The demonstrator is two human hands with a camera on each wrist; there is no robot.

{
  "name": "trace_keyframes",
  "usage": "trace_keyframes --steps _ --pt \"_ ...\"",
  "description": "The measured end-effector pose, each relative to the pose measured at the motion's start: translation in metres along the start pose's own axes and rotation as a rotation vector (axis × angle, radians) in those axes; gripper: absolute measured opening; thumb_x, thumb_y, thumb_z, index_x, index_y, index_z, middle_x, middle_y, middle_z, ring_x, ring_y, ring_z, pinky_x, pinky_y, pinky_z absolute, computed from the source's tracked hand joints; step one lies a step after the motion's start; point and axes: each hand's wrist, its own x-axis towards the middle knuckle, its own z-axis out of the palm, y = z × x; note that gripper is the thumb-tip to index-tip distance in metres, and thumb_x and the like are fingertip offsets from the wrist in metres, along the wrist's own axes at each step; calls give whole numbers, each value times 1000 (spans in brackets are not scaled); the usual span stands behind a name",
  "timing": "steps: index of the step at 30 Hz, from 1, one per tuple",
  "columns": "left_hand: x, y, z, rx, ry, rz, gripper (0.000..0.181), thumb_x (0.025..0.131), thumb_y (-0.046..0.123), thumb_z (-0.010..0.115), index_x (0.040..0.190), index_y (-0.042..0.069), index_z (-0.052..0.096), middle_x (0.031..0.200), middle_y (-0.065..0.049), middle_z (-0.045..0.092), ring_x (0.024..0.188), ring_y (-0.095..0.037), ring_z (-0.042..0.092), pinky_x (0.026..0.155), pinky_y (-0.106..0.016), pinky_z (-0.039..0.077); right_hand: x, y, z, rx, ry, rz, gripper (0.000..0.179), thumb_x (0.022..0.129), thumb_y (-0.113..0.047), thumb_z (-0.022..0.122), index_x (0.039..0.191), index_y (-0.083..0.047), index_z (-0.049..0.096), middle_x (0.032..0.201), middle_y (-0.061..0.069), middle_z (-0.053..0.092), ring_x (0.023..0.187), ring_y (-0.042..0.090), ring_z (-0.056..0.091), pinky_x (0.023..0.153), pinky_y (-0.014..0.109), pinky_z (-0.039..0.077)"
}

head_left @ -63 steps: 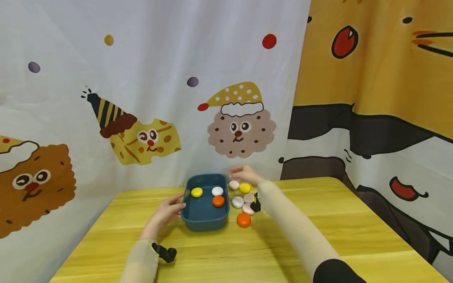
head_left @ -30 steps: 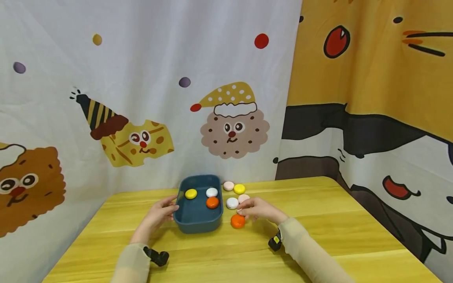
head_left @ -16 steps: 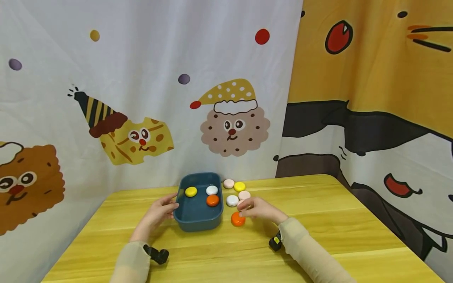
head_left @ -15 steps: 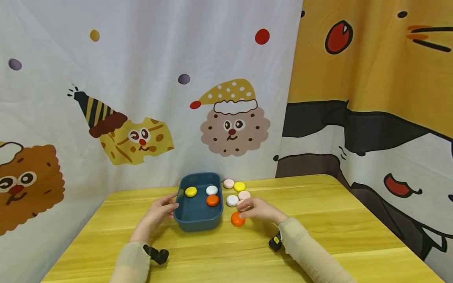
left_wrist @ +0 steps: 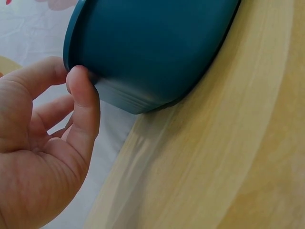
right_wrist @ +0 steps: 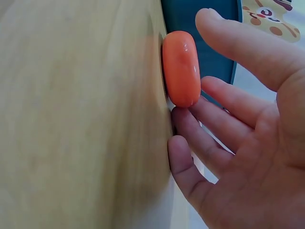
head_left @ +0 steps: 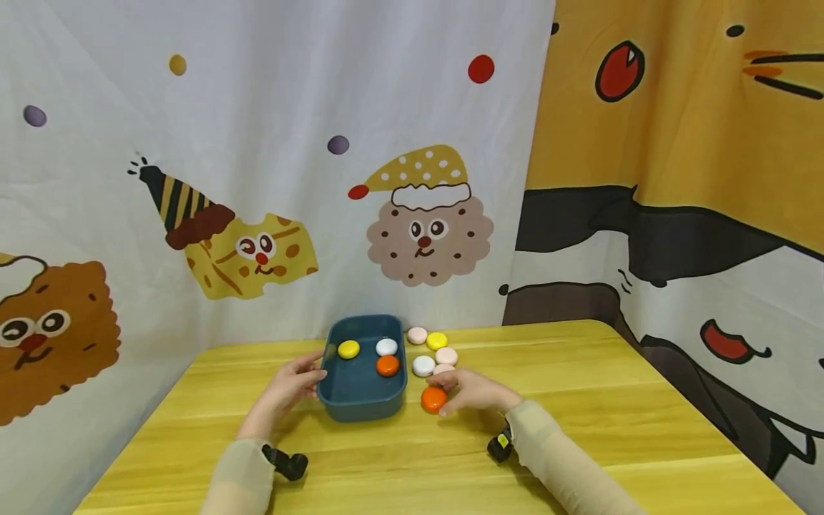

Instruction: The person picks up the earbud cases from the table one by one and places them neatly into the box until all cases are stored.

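Note:
A dark blue rectangular box (head_left: 362,410) stands on the table, holding a yellow (head_left: 348,349), a white (head_left: 386,347) and an orange rounded disc (head_left: 388,365). At its left side my left hand (head_left: 292,384) pinches the rim between thumb and fingers, as the left wrist view shows. Right of the box, my right hand (head_left: 475,393) is spread around a glossy orange disc (right_wrist: 181,69) on the table. Its thumb stands apart from that disc, while the other fingertips lie close to it; contact is unclear. A pale pink disc (head_left: 444,370) is partly hidden behind those fingers.
More discs lie right of the box: white (head_left: 423,366), pale pink (head_left: 446,356), yellow (head_left: 437,341) and another pale pink (head_left: 417,335). Behind the wooden table (head_left: 386,472) hangs a printed cloth (head_left: 270,143). Black wrist cameras sit on both sleeves.
My right hand has come from the far end of the box to the near orange disc, and its thumb has swung to the disc's near side. The left hand has stayed at the box.

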Motion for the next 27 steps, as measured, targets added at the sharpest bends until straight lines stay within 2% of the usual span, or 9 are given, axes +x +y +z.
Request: trace_keyframes --steps 9,19,27 --pt "-3 1 -5 12 21 -13 58 96 3 57 149 -1 34 106 -10 50 64 -11 49 61 -27 52 3 -4 3 29 -50 13 61 77 -13 80 133 -6 59 132 5 58 119 25 52 103 46 36" --pt "-1 5 -2 -7 15 -3 58 95 2 57 148 -2 34 105 -9 51 67 -12 51 60 -25 51 4 -5 1 -1 -39 30 55 75 -10 82 128 -8 63 127 3 60 116 24 53 103 47 36" --pt "-1 1 1 2 4 -9 58 95 4 59 148 -1 36 104 -11 52 66 -13 52 62 -28 52 1 -2 4 -21 -35 29 54 76 -10 81 127 -7 63 126 2 61 116 23 54 102 44 37"
